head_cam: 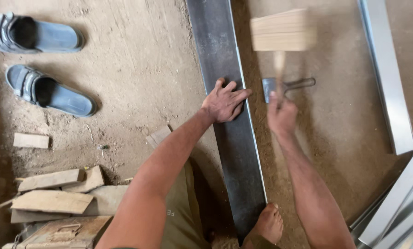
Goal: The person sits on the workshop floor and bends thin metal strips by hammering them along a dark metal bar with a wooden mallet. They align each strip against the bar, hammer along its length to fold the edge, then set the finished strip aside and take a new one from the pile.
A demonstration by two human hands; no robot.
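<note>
Wooden mallet (284,30) raised over a dark sheet-metal strip (229,115) on the dirt floor.
Right hand (281,115) clenched on its handle at 1 o'clock; left hand (225,102) flat, fingers spread, pinning the strip. The strip probably handles stiff and thin with sharp edges.

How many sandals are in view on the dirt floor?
2. One grey sandal lies at the top left corner; the other grey sandal lies just below it, angled toward the lower right. Both sit apart from the left hand pressing the metal strip.
</note>
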